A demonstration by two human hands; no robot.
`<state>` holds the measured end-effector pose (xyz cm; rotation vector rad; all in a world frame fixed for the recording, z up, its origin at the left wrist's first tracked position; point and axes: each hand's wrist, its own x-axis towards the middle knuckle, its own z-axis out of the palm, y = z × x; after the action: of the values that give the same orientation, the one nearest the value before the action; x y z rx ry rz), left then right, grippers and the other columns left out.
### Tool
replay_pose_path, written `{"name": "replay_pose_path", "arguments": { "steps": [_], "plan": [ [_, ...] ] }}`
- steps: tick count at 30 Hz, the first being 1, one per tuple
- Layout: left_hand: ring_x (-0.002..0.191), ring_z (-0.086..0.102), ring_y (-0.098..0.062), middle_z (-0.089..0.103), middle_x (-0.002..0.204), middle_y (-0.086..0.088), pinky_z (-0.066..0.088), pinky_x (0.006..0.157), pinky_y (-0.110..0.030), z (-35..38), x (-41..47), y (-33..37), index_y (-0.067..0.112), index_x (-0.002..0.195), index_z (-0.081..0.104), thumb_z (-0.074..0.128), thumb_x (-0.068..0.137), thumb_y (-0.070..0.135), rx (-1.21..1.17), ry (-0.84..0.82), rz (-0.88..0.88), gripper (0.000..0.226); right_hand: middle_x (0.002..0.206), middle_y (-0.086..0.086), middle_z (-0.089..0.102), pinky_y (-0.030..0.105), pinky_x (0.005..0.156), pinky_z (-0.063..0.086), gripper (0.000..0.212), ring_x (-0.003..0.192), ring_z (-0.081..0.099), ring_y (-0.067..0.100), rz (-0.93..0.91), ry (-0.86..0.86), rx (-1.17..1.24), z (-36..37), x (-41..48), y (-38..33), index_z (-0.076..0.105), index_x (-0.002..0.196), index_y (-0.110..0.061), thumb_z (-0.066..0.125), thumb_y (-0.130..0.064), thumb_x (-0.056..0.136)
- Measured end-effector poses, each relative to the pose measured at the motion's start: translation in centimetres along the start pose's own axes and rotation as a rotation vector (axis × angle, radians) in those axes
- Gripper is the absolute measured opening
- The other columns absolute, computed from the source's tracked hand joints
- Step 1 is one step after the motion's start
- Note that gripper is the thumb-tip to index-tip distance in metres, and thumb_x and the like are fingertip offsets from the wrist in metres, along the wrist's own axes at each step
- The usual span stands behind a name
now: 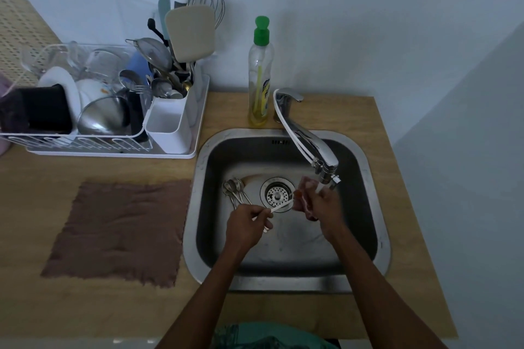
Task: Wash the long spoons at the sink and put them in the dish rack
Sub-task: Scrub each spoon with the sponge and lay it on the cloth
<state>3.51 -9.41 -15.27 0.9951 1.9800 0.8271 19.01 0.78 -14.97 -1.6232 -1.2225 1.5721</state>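
Note:
Over the steel sink (377,224), my left hand (247,222) pinches the handle of one long spoon (279,208), which points right toward the drain. My right hand (323,202) grips a reddish sponge (304,193) just under the tap spout, touching the spoon's far end. Several more long spoons (235,189) lie bunched on the sink floor, left of the drain. The white dish rack (113,147) stands on the counter at the left, crowded with dishes, and its white cutlery holder (168,127) sits at its right end.
A chrome tap (307,139) reaches over the sink from the back. A dish soap bottle (261,73) with a green cap stands behind the sink. A brown cloth (119,229) lies flat on the wooden counter, left of the sink.

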Motion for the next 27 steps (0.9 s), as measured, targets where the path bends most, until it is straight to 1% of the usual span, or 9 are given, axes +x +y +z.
{"name": "replay_pose_path", "arguments": {
  "steps": [3, 6, 9, 11, 14, 17, 21, 24, 27],
  "plan": [
    [0.056, 0.060, 0.009, 0.073, 0.067, 0.011, 0.055, 0.071, -0.031, 0.5, -0.1, -0.5, 0.023, 0.084, 0.076, 0.059, 0.095, 0.028, -0.036, -0.053, 0.018, 0.021, 0.082, 0.013, 0.075, 0.036, 0.057, 0.059, 0.030, 0.066, 0.073, 0.025, -0.003, 0.131, -0.104, 0.0, 0.7, 0.2, 0.070, 0.090, -0.012, 0.055, -0.036, 0.100],
    [0.062, 0.062, 0.007, 0.073, 0.067, 0.011, 0.052, 0.071, -0.027, 1.2, 0.5, -0.4, 0.027, 0.084, 0.075, 0.057, 0.096, 0.030, -0.038, -0.088, 0.025, 0.022, 0.082, 0.009, 0.075, 0.043, 0.066, 0.063, 0.030, 0.069, 0.073, 0.022, -0.057, 0.229, -0.218, -0.2, 1.0, 0.6, 0.071, 0.084, -0.019, 0.049, -0.027, 0.103],
    [0.062, 0.064, -0.003, 0.071, 0.069, 0.010, 0.052, 0.067, -0.027, 2.8, 2.2, 0.3, 0.026, 0.085, 0.075, 0.056, 0.095, 0.030, -0.040, -0.119, 0.037, 0.022, 0.089, 0.007, 0.074, 0.021, 0.057, 0.056, 0.021, 0.069, 0.069, 0.009, -0.113, 0.259, -0.260, -1.5, 0.5, -0.6, 0.070, 0.097, -0.009, 0.052, -0.017, 0.102],
    [0.065, 0.062, -0.009, 0.069, 0.077, 0.007, 0.051, 0.064, -0.030, 4.4, 3.5, 1.5, 0.018, 0.084, 0.074, 0.053, 0.096, 0.029, -0.020, -0.141, 0.075, 0.026, 0.086, 0.003, 0.070, 0.010, 0.053, 0.045, 0.023, 0.070, 0.065, 0.005, -0.146, 0.259, -0.313, -3.0, 0.6, -1.4, 0.068, 0.100, -0.010, 0.050, -0.023, 0.103],
    [0.064, 0.056, -0.019, 0.061, 0.072, -0.008, 0.047, 0.066, -0.036, 7.0, 5.0, 4.2, 0.008, 0.076, 0.061, 0.045, 0.099, 0.036, 0.074, -0.202, 0.152, 0.039, 0.086, 0.001, 0.071, 0.015, 0.057, 0.050, 0.030, 0.074, 0.068, 0.010, -0.208, 0.275, -0.368, -5.3, 0.7, -2.5, 0.069, 0.100, -0.015, 0.045, -0.033, 0.104],
    [0.066, 0.058, -0.025, 0.058, 0.070, -0.006, 0.042, 0.060, -0.033, 8.9, 5.8, 6.2, 0.015, 0.074, 0.052, 0.038, 0.101, 0.042, 0.218, -0.231, 0.310, 0.041, 0.095, 0.000, 0.070, 0.016, 0.064, 0.053, 0.027, 0.075, 0.066, 0.009, -0.248, 0.320, -0.426, -7.8, 0.6, -2.7, 0.068, 0.117, -0.016, 0.046, -0.025, 0.105],
    [0.060, 0.059, -0.023, 0.057, 0.069, -0.005, 0.050, 0.057, -0.035, 9.0, 6.5, 7.2, 0.016, 0.096, 0.056, 0.029, 0.104, 0.041, 0.432, -0.233, 0.577, 0.038, 0.103, 0.007, 0.071, 0.039, 0.079, 0.059, 0.023, 0.088, 0.068, 0.021, -0.124, 0.248, -0.330, -10.4, 0.5, -2.3, 0.064, 0.118, -0.022, 0.044, -0.023, 0.106],
    [0.068, 0.063, -0.019, 0.065, 0.079, -0.002, 0.052, 0.064, -0.034, 8.0, 6.5, 6.6, 0.019, 0.104, 0.063, 0.027, 0.103, 0.045, 0.506, -0.243, 0.664, 0.045, 0.100, 0.011, 0.071, 0.028, 0.060, 0.053, 0.017, 0.082, 0.068, 0.023, -0.058, 0.260, -0.207, -10.2, 0.5, -1.3, 0.064, 0.107, -0.018, 0.050, -0.027, 0.104],
    [0.076, 0.063, -0.018, 0.067, 0.085, 0.002, 0.051, 0.070, -0.035, 6.6, 5.6, 4.8, 0.021, 0.098, 0.063, 0.040, 0.101, 0.032, 0.429, -0.280, 0.594, 0.025, 0.093, 0.007, 0.070, 0.021, 0.056, 0.048, 0.028, 0.077, 0.066, 0.016, 0.037, 0.273, -0.065, -7.7, 0.3, -0.2, 0.067, 0.109, -0.009, 0.057, -0.033, 0.099]
  ]
}}
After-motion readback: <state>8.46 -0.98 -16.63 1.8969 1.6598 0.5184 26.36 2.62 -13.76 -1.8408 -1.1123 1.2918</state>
